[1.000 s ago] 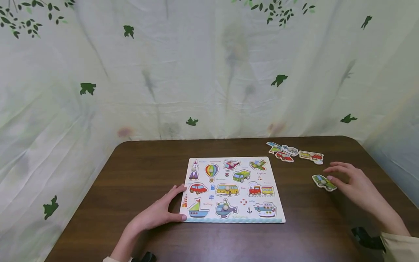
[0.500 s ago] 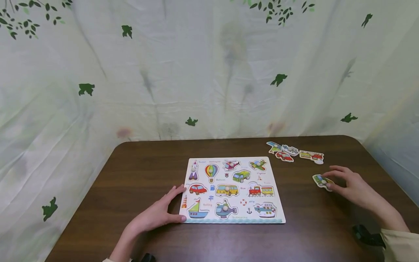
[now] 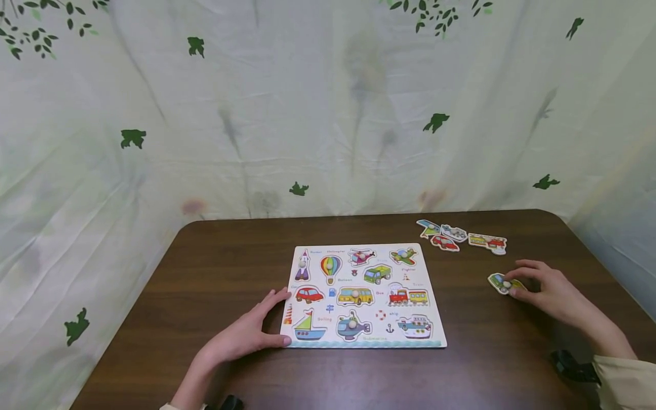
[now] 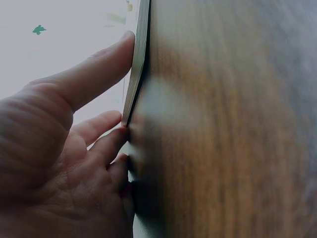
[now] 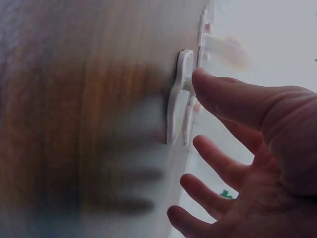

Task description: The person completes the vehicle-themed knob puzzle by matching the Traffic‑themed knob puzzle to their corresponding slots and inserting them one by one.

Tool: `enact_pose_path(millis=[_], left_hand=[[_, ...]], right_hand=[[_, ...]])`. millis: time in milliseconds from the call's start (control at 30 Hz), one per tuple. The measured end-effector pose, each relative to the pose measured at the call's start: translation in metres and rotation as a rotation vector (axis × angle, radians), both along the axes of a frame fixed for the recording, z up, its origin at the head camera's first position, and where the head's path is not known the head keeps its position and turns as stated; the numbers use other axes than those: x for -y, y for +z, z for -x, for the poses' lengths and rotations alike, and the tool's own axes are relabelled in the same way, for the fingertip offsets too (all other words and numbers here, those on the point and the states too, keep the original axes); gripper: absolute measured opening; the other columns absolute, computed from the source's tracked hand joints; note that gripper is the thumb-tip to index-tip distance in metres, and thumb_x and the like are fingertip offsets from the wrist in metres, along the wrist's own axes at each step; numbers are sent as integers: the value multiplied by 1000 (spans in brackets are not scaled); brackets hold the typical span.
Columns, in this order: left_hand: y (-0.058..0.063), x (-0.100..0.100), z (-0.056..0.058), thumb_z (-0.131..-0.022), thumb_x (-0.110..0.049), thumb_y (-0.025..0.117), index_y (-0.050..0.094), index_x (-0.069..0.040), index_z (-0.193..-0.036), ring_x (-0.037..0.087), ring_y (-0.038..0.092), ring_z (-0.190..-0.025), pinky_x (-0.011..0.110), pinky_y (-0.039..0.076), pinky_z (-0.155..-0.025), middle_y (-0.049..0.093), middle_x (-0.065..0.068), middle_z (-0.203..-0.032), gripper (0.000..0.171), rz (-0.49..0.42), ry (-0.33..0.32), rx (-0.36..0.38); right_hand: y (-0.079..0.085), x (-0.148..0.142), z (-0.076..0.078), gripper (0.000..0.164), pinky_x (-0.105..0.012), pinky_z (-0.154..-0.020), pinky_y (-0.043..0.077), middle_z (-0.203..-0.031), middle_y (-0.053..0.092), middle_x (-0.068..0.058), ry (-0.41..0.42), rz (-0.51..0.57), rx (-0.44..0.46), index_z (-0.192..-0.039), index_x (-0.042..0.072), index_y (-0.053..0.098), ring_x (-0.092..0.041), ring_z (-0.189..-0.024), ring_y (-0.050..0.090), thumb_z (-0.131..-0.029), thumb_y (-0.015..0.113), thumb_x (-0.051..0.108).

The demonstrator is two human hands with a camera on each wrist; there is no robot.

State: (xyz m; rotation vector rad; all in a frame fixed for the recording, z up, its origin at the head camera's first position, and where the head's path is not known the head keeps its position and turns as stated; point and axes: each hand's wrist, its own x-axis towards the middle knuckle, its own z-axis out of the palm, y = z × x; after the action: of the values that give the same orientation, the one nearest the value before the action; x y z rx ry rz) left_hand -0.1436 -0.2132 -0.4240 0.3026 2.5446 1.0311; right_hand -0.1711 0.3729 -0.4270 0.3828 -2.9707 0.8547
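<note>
My left hand [image 3: 245,333] lies at the left edge of a white wooden puzzle board [image 3: 379,337], thumb at the near corner and fingers stretched along the side. In the left wrist view, the thumb and fingertips meet the board's edge [image 4: 137,64]. To the right, my right hand [image 3: 556,293] pinches the small knob of a green truck puzzle piece [image 3: 497,282] between thumb and index finger. The right wrist view shows the thumb at the knob of the truck piece [image 5: 176,111], which stands close over the table; the other fingers are spread, and the index fingertip is hidden behind the thumb.
Toward the back right of the brown table [image 3: 230,245] are a sailboat piece [image 3: 429,228], a ship piece [image 3: 454,233], a red car piece [image 3: 445,243] and a train piece [image 3: 487,243]. Behind the table hangs a pale leaf-print curtain [image 3: 318,114].
My right thumb and index finger have closed in on the truck piece's knob, and the piece has turned slightly. My left hand has stayed at the board.
</note>
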Motion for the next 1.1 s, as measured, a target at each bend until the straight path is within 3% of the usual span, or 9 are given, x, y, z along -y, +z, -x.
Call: enact_pose_path(millis=[200,533,1100], left_hand=[[1,-1,0,-77,-41,83,35,-26,-152,36,12,-148,64,23,-106,19,8,-162,91,1,5,9],[1,-1,0,-77,-41,83,36,-26,-152,38,13,-147,64,22,-107,19,12,-162,91,5,-1,-2],[3,-1,-1,-77,-40,83,36,-24,-152,37,12,-148,64,22,-107,19,9,-162,90,-3,-5,-8]], right_hand=[[-2,1,0,28,-68,-87,32,-129,46,-36,-25,-26,20,-104,2,72,-58,-116,39,-81,81,14],[-2,3,0,21,-61,-84,37,-128,50,-33,-18,-31,25,-102,6,74,-53,-114,44,-84,78,14],[1,15,1,15,-63,-84,38,-116,58,-30,3,-19,-74,-96,7,73,-48,-107,50,-83,76,2]])
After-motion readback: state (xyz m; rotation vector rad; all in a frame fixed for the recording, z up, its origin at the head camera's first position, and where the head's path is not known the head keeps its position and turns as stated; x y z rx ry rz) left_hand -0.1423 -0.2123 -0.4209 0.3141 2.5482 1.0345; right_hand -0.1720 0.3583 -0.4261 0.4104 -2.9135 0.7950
